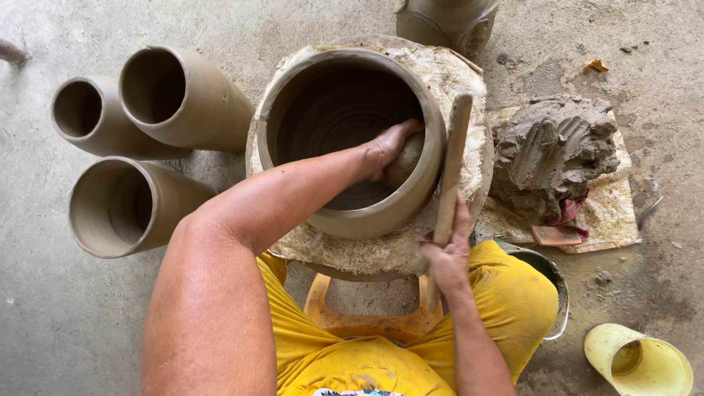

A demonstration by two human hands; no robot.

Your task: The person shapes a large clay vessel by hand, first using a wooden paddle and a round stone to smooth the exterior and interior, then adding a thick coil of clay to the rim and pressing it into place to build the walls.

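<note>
A large wet clay pot (293, 103) stands on a clay-smeared round board (469, 81) over an orange stool (367, 323). My left hand (386, 149) reaches inside the pot and holds a rounded clay-coloured stone (405, 161) against the inner right wall. My right hand (449, 249) grips a flat wooden paddle (452, 154) by its lower end. The paddle lies against the outside of the pot's right wall, opposite the stone.
Three clay cylinders (183, 95) lie on their sides on the concrete floor at left. A big lump of grey clay (550, 150) sits on a sheet at right. A yellow cup (638, 361) lies at lower right, a metal bucket (554, 282) beside my knee.
</note>
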